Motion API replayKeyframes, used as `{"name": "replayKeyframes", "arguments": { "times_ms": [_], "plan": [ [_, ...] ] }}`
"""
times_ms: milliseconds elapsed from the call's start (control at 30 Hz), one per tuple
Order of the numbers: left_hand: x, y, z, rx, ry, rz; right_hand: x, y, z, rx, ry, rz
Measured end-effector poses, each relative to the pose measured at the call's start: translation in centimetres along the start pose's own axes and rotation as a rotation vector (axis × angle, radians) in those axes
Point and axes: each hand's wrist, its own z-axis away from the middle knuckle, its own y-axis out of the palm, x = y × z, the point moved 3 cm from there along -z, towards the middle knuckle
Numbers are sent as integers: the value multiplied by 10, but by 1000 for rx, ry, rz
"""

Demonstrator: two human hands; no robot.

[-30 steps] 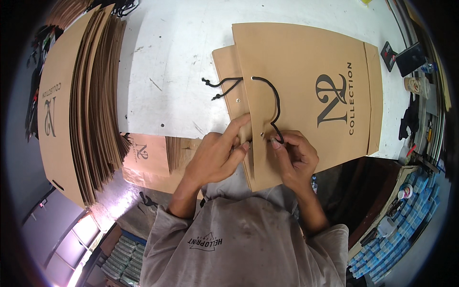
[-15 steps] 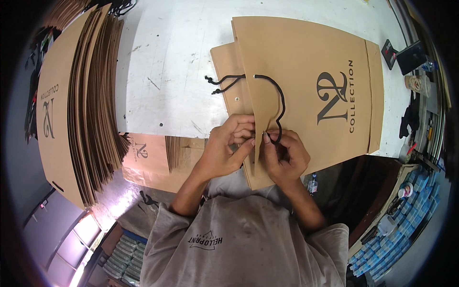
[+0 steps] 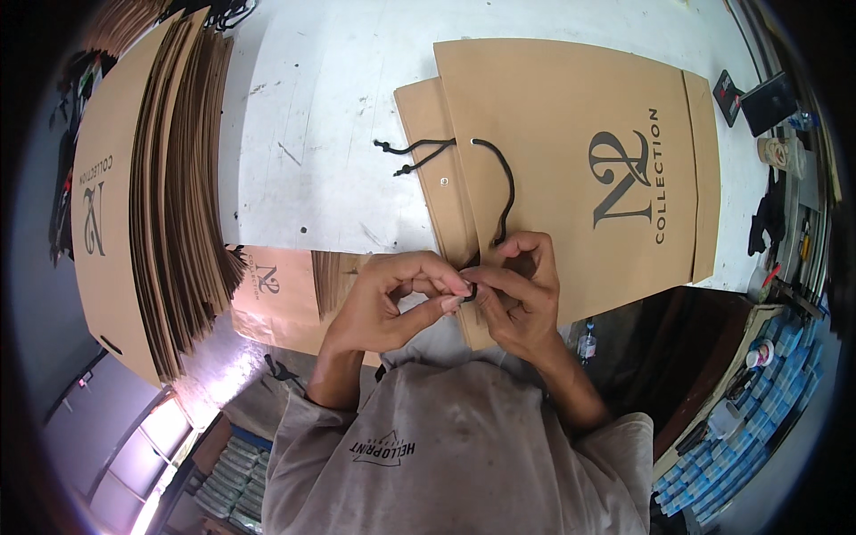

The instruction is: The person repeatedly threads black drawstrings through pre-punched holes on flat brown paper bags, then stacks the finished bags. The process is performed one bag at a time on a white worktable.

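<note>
A flat brown paper bag (image 3: 553, 116) with dark print lies on its side, its mouth toward the left, on top of another brown bag (image 3: 417, 107). A black cord handle (image 3: 511, 183) comes out of an eyelet and curves down the upper bag's face to my hands. My left hand (image 3: 388, 303) pinches the cord's end between thumb and fingers at the bag's near left edge. Meeting it there, my right hand (image 3: 522, 294) grips the same cord with its thumb and forefinger. Two knotted cord ends (image 3: 415, 156) stick out left of the bag's mouth.
A tall stack of brown paper bags (image 3: 178, 205) stands at the left of the white table (image 3: 303, 107). More bags (image 3: 276, 308) lie lower, below the table edge. At the far right are a dark device (image 3: 769, 107) and a cup (image 3: 772, 153). A bottle (image 3: 586, 343) stands below.
Both hands have come nearer to me, off the bag's mouth, drawing the cord end with them. The cord's loop on the bag's face is now straighter.
</note>
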Motion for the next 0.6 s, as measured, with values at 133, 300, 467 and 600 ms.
{"name": "replayKeyframes", "arguments": {
  "times_ms": [133, 300, 467, 600],
  "plan": [
    [1, 7, -12, -3, -174, 266, 0, -4, 2, -39, -3, 64],
    [12, 18, -27, -129, -261, 262, 33, 4, 16, 102, -236, -161],
    [21, 26, -16, -346, -55, 226, 2, 14, -6, -282, 316, -248],
    [11, 21, -13, -540, 165, -309, 6, 19, -24, -22, 109, 136]
  ]
}}
